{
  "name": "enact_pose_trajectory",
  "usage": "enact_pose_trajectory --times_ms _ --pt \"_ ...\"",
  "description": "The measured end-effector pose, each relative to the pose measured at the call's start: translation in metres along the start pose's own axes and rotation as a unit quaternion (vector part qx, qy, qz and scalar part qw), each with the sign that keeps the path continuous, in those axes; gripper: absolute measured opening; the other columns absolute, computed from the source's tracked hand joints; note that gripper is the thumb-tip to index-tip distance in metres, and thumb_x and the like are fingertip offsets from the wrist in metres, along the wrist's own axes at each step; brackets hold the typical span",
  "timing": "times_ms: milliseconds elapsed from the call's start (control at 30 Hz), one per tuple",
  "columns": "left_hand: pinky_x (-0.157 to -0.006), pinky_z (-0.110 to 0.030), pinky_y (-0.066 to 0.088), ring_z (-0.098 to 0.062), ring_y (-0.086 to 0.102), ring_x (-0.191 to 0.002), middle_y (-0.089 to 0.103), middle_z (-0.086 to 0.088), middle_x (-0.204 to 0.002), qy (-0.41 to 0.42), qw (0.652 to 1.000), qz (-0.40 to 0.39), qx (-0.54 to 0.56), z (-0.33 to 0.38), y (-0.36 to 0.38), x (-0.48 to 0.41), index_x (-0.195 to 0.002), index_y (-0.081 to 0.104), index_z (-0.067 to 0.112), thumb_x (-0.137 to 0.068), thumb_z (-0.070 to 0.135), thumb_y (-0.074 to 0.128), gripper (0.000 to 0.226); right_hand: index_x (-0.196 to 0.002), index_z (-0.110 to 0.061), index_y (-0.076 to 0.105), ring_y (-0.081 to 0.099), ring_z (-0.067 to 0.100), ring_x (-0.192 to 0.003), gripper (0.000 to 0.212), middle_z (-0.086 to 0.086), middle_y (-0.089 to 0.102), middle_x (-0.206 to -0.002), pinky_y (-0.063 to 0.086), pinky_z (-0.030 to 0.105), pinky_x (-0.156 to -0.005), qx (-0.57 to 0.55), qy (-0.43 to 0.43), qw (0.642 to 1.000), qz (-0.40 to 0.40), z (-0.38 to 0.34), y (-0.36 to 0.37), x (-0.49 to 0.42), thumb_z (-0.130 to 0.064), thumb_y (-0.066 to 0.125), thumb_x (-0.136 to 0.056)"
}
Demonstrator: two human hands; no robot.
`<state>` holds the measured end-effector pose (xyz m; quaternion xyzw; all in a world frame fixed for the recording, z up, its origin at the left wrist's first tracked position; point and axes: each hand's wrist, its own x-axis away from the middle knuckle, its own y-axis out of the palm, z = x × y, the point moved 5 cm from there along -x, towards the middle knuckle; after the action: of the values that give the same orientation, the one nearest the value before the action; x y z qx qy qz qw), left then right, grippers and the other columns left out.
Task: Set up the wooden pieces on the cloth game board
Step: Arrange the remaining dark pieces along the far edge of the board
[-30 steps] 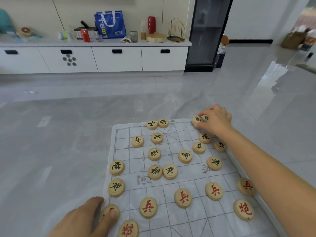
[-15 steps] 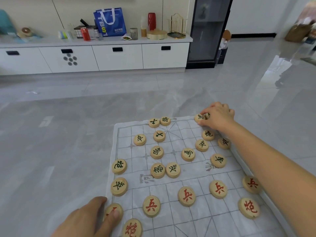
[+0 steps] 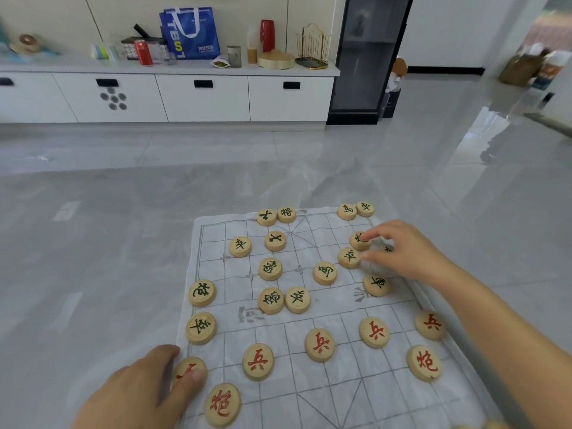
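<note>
A white cloth board with a printed grid lies on the grey floor. Round wooden pieces with green characters are scattered over its far half, and red-character pieces stand on the near half. Two green pieces sit side by side at the far right corner. My right hand hovers over the right side, fingertips touching a green piece, thumb beside another green piece. My left hand rests at the near left edge, its thumb pressing on a red piece.
A long white cabinet runs along the far wall with a blue bag, a red can and other items on top. A dark glass-door cabinet stands to its right. Grey tiled floor surrounds the cloth.
My right hand has drawn back from the far right corner, leaving two green pieces there, and now reaches the green pieces nearer the middle right. My left hand has stayed in place.
</note>
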<state>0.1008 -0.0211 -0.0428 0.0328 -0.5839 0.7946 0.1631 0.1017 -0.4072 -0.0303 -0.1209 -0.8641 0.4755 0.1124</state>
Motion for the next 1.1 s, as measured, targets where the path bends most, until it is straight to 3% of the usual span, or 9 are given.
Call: enact_pose_trajectory --times_ms 133,367,600,833,1100 --pt "-0.081 -0.021 0.037 -0.009 0.051 -0.113 0.054 0.014 -0.121 -0.003 1.0 0.016 0.011 0.002 -0.002 0.005 -0.128 0.038 0.037 -0.084 0.066 0.033 0.053 -0.101 -0.043 0.059 0.041 0.01 -0.116 0.028 -0.013 0.048 -0.117 0.038 0.035 -0.101 -0.001 -0.054 0.998 -0.037 -0.026 0.018 0.028 -0.04 0.071 -0.075" --pt "-0.086 -0.023 0.043 -0.009 0.053 -0.107 0.055 0.014 -0.112 0.015 0.999 0.032 0.025 0.006 -0.007 0.013 -0.125 0.04 0.034 -0.087 0.061 0.034 0.046 -0.113 -0.042 0.055 0.036 0.003 -0.113 0.042 -0.02 0.043 -0.117 0.031 0.032 -0.103 0.012 -0.119 0.99 -0.072 -0.074 0.05 0.054 -0.045 0.07 -0.074" --pt "-0.086 -0.024 0.044 -0.011 0.054 -0.108 0.058 0.012 -0.117 0.019 0.999 0.032 0.019 0.008 -0.007 0.017 -0.125 0.042 0.031 -0.089 0.059 0.036 0.046 -0.122 -0.042 0.048 0.027 0.002 -0.113 0.052 -0.021 0.036 -0.12 0.025 0.025 -0.098 0.075 -0.177 0.978 -0.084 -0.103 0.071 0.058 -0.051 0.067 -0.074" --pt "-0.084 -0.027 0.046 -0.013 0.054 -0.103 0.059 0.008 -0.111 0.011 1.0 0.02 0.017 0.008 -0.007 0.017 -0.117 0.046 0.026 -0.091 0.055 0.037 0.04 -0.125 -0.04 0.047 0.029 0.007 -0.119 0.054 -0.018 0.038 -0.124 0.026 0.028 -0.1 0.075 -0.233 0.966 -0.089 -0.141 0.097 0.053 -0.05 0.065 -0.075" --pt "-0.084 -0.026 0.046 -0.012 0.054 -0.102 0.059 0.009 -0.111 0.015 0.999 0.029 0.015 0.005 -0.006 0.02 -0.117 0.047 0.027 -0.09 0.052 0.04 0.037 -0.13 -0.04 0.043 0.028 0.008 -0.122 0.063 -0.017 0.037 -0.127 0.023 0.029 -0.102 0.095 -0.239 0.961 -0.103 -0.159 0.107 0.044 -0.055 0.065 -0.073"
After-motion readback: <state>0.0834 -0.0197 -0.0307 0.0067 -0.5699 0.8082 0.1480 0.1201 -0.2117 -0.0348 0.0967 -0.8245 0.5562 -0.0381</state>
